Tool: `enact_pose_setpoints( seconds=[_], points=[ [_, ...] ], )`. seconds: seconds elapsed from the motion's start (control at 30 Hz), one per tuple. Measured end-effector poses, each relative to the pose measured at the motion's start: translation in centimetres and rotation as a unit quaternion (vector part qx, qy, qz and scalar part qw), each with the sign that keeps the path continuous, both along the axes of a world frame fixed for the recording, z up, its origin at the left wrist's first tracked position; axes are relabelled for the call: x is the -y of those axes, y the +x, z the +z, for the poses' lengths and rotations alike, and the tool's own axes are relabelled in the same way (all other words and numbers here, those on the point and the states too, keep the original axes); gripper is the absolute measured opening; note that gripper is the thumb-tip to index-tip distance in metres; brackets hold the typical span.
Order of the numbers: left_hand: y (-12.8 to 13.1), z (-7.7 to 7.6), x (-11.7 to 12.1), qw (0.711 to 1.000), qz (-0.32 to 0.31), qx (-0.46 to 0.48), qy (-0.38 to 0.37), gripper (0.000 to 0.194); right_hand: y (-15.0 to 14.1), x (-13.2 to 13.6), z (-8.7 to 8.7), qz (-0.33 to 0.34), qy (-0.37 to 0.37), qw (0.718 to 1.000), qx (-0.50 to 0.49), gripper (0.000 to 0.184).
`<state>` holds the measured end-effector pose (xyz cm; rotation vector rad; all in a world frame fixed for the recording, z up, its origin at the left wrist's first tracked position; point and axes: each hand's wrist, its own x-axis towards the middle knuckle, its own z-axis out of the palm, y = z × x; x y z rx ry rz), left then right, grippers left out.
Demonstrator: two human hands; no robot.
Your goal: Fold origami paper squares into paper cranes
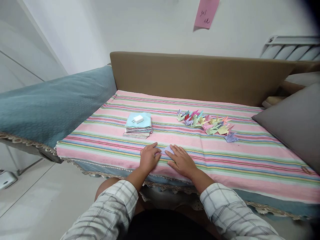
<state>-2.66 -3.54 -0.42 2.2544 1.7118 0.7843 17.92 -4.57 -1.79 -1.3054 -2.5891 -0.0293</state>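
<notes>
A small folded piece of lilac origami paper (167, 150) lies on the striped cloth between my two hands. My left hand (149, 156) pinches its left tip, thumb and fingers close together there. Flat and with its fingers stretched out, my right hand (182, 161) rests on the right part of the paper. The fingers cover both ends of it. Beyond my left hand stands a stack of square paper sheets (138, 128), light blue on top, with a white charger plug (137, 119) lying on it. Several folded paper cranes (205, 122) in many colours sit in a cluster farther right.
The pink striped cloth (100, 141) covers a sofa seat with a brown backrest (187, 76). A blue covered armrest (62, 96) bounds the left side. A grey cushion (297, 123) leans at the right. A pink note (206, 14) hangs on the wall.
</notes>
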Motion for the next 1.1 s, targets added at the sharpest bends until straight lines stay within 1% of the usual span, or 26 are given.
enact_pose_setpoints(
  seconds=[0.03, 0.1, 0.2, 0.27, 0.37, 0.53, 0.63, 0.73, 0.9, 1.1],
  points=[
    [0.0, 0.0, -0.2, 1.0, -0.002, -0.001, -0.006, 0.013, 0.0, 0.0, 0.0, 0.002, 0.0, 1.0, -0.001, 0.053],
    [0.0, 0.1, -0.4, 1.0, -0.007, -0.004, -0.014, 0.015, 0.0, 0.1, 0.1, 0.006, 0.0, 1.0, -0.004, 0.054],
    [-0.1, 0.2, -0.7, 1.0, -0.015, -0.012, -0.024, 0.022, 0.0, 0.0, 0.2, 0.007, -0.005, 1.0, -0.011, 0.061],
    [-0.1, 0.4, -0.9, 0.999, -0.019, -0.022, -0.03, 0.02, 0.0, 0.0, 0.1, 0.007, -0.012, 1.0, -0.014, 0.065],
    [-0.2, 0.6, -1.1, 0.998, -0.021, -0.033, -0.045, 0.017, 0.0, -0.1, 0.1, 0.008, -0.021, 1.0, -0.019, 0.064],
    [-0.1, 1.2, -1.6, 0.997, -0.031, -0.033, -0.064, 0.021, 0.0, -0.1, 0.1, 0.006, -0.03, 0.999, -0.028, 0.065],
    [0.0, 1.6, -1.8, 0.995, -0.056, -0.036, -0.079, 0.021, 0.0, -0.2, 0.3, 0.001, -0.037, 0.999, -0.039, 0.063],
    [0.1, 2.0, -2.1, 0.993, -0.076, -0.026, -0.092, 0.021, -0.1, -0.5, 0.3, -0.013, -0.045, 0.997, -0.062, 0.056],
    [0.1, 2.0, -2.8, 0.988, -0.11, -0.02, -0.102, 0.017, -0.2, -1.0, -0.1, -0.031, -0.048, 0.994, -0.089, 0.048],
    [0.1, 2.2, -3.2, 0.983, -0.113, -0.054, -0.132, 0.021, -0.2, -1.1, -0.3, -0.034, -0.044, 0.995, -0.081, 0.046]
  ],
)
